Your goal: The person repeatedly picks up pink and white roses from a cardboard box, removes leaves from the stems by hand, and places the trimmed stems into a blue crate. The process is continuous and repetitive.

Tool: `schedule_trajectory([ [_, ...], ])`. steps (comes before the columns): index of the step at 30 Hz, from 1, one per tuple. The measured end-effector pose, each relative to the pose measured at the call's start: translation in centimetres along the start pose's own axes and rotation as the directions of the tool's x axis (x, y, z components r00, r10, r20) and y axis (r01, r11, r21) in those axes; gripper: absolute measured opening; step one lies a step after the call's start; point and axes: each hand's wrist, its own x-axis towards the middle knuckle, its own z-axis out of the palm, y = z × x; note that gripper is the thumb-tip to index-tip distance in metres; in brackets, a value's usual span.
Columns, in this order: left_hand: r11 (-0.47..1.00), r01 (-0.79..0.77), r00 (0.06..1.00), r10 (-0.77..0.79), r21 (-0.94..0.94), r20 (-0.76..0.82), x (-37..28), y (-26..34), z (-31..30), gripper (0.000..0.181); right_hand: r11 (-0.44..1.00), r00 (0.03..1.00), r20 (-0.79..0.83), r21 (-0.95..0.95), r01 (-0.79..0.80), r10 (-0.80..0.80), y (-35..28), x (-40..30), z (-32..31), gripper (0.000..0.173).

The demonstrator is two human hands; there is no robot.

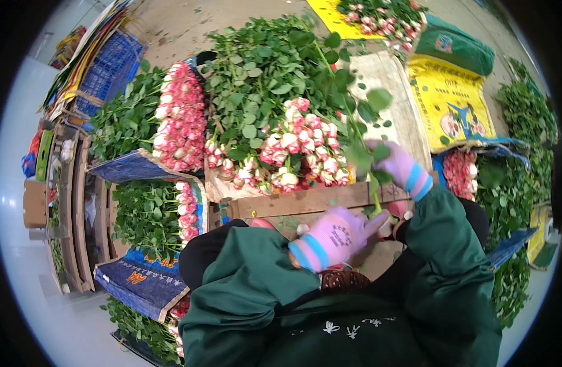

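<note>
A long leafy rose stem (353, 120) slants across the view, its lower end down by my left hand (334, 237). That hand, in a pink-purple knitted glove with blue bands, has its fingers closed around the stem close to a pale bloom (385, 225), partly hidden. My right hand (393, 164), gloved alike, is at the stem higher up, among its leaves. Motion blur and leaves cover the right fingertips, so their grip is unclear. Beyond a wooden board (304, 202) lies a heap of pink-and-white roses (304, 142) with green foliage (258, 69).
Rose bundles with blue woven wraps (143, 282) are stacked at left, near a wooden rack (74, 206) and blue crate (111, 69). A pale sack (386, 87) and yellow printed sack (451, 101) lie right of the heap. More wrapped roses (460, 174) stand at right.
</note>
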Motion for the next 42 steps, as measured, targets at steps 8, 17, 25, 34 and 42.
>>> schedule_trajectory([
  [8, 1.0, 0.017, 0.999, -0.016, 0.019, -0.052, -2.1, 0.5, 2.9, 0.059, 0.47, 0.997, 0.048, -0.88, 0.07, -0.06, 3.4, -2.9, 0.1, 0.036],
  [17, 0.996, 0.076, 0.996, -0.073, 0.052, -0.058, -3.4, 1.2, 4.7, 0.05, 0.302, 0.96, 0.271, -0.912, 0.278, -0.067, 7.6, -2.4, 1.4, 0.04],
  [25, 0.998, 0.06, 0.998, -0.061, -0.006, -0.006, -4.6, 2.0, 6.1, 0.044, 0.043, 0.897, 0.365, -0.929, 0.366, 0.248, 12.1, -1.8, 7.3, 0.039],
  [34, 0.992, 0.122, 0.984, -0.126, -0.04, -0.127, -5.2, 1.5, 6.8, 0.031, -0.059, 0.907, 0.272, -0.95, 0.306, 0.322, 19.7, 0.7, 12.4, 0.019],
  [42, 0.978, 0.083, 0.996, -0.086, -0.192, -0.009, -4.2, 0.7, 5.5, 0.031, 0.043, 0.927, 0.198, -0.98, 0.195, 0.317, 25.7, -1.3, 13.8, 0.021],
])
